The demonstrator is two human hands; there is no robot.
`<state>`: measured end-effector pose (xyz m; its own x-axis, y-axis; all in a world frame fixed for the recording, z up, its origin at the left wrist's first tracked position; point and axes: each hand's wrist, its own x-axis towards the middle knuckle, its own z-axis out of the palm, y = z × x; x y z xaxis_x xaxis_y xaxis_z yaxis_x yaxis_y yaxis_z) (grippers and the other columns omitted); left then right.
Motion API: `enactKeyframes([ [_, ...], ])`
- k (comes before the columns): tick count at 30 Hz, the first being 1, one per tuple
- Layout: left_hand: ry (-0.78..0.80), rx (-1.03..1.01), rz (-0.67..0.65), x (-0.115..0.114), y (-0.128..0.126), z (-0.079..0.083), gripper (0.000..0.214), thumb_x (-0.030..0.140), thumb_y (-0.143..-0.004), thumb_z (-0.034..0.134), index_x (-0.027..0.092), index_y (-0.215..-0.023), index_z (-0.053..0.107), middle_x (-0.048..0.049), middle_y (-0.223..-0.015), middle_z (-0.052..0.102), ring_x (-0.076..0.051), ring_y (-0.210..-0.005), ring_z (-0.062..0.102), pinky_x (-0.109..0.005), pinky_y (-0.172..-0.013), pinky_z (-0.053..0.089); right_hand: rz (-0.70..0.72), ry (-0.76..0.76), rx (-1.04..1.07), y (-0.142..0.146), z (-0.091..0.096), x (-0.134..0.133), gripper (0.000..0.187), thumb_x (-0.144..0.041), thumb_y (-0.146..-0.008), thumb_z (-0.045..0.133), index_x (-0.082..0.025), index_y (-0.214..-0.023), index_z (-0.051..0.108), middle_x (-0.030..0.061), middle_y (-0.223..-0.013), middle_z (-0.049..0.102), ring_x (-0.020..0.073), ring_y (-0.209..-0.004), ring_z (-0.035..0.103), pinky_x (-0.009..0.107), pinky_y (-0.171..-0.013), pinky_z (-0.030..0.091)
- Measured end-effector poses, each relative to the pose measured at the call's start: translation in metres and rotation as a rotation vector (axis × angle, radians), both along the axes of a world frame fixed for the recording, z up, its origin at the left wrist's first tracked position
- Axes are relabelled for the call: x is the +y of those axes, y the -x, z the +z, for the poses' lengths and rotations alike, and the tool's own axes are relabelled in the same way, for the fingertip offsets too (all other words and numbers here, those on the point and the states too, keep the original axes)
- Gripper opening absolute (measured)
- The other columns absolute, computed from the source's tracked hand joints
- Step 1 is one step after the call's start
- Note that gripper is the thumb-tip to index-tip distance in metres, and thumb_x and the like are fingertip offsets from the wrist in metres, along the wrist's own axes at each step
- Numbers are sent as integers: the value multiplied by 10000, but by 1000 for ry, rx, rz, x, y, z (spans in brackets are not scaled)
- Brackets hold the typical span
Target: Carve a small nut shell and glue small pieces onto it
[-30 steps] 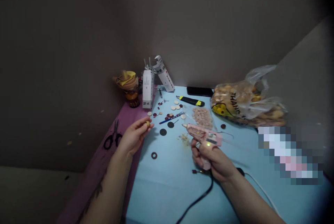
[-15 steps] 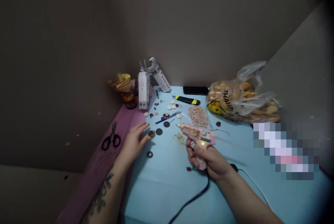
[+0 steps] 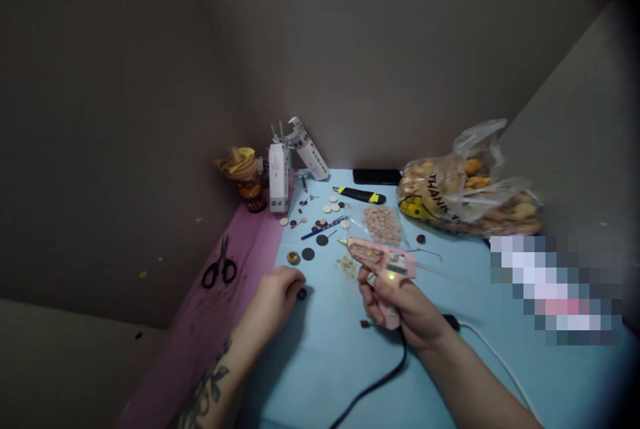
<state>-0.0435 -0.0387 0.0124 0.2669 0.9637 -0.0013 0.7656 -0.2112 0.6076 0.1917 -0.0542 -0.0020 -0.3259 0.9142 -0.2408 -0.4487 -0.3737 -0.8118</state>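
My right hand (image 3: pixel 395 302) is wrapped round the grip of a pink glue gun (image 3: pixel 380 257), its nozzle pointing left and a small light glowing on its side. A clear glue stick sticks out at its rear. My left hand (image 3: pixel 281 292) is closed low over the table, fingertips pinched at a small dark ring (image 3: pixel 301 293); part of the grip is hidden. Just beyond it sits a small round brown piece with a hollow top (image 3: pixel 293 257), beside a dark disc (image 3: pixel 308 253). Crumbly pale bits (image 3: pixel 346 265) lie near the nozzle.
Beyond the hands lie a blue pencil (image 3: pixel 315 232), a bag of round pale pieces (image 3: pixel 382 225), a utility knife (image 3: pixel 360 195) and a phone (image 3: pixel 377 177). Scissors (image 3: pixel 220 269), a cup (image 3: pixel 251 192), a white box (image 3: pixel 279 179) and a snack bag (image 3: pixel 465 199) stand around. The gun's black cord (image 3: pixel 370 385) trails forward.
My left hand has moved from beside the brown hollow piece toward me, its fingers closing at the dark ring. The right hand still holds the glue gun in about the same place.
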Motion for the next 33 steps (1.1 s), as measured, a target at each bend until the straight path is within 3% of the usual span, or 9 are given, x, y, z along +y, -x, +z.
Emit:
enactKeyframes([
  [3,-23,-35,-16,9,-5,8,181,135,-863,476,159,-833,652,-66,-842,671,-179,-783,614,-266,-722,439,-11,-8,-31,-1,2,0,453,-506,-655,800,-166,-880,603,-33,-611,601,51,-390,519,167,-397,431],
  [7,93,72,-51,3,2,11,185,144,-843,507,184,-909,676,-75,-936,679,-204,-872,627,-289,-780,442,-28,9,-58,-5,3,3,476,-510,-633,812,-162,-881,602,-34,-609,598,47,-392,519,141,-365,377],
  [10,145,168,-37,-9,4,5,207,182,-816,564,206,-989,675,-81,-1015,660,-221,-925,624,-300,-804,447,-25,20,-51,-6,5,3,467,-509,-644,806,-165,-886,603,-32,-617,604,45,-392,519,143,-365,374],
  [15,119,217,5,-15,-1,-10,252,209,-880,460,164,-892,707,-106,-903,677,-221,-835,637,-317,-784,464,4,25,-72,-3,10,-3,444,-489,-652,809,-155,-874,619,-38,-604,598,44,-406,526,171,-438,434],
  [20,260,-281,124,-3,-3,-1,277,302,-829,557,151,-984,729,-100,-927,736,-213,-849,662,-303,-779,486,-39,12,-83,-3,9,-3,424,-498,-685,777,-162,-882,609,-39,-599,586,58,-406,503,186,-423,402],
  [23,383,-557,172,9,-18,5,367,344,-803,594,118,-1071,700,-67,-798,725,-170,-701,645,-284,-693,492,-127,-4,-145,1,5,2,404,-448,-672,794,-166,-890,605,-25,-649,607,69,-426,495,193,-411,376],
  [27,290,-672,53,15,-46,6,369,290,-793,620,137,-1127,659,-26,-732,679,-134,-633,611,-246,-613,471,-319,43,-249,9,3,6,392,-306,-593,838,-163,-888,623,-7,-733,648,108,-564,560,224,-532,460],
  [31,88,-567,-131,10,-61,0,209,214,-836,596,191,-1007,713,-66,-933,728,-163,-840,654,-272,-766,495,-298,29,-299,15,7,3,337,-303,-642,769,-188,-928,634,-1,-761,667,150,-634,595,259,-557,490],
  [33,19,-539,-169,8,-62,-5,195,200,-841,607,196,-999,720,-63,-919,728,-159,-831,653,-264,-765,499,-287,28,-384,17,9,2,291,-297,-664,733,-192,-920,643,15,-797,681,174,-686,615,272,-563,503],
])
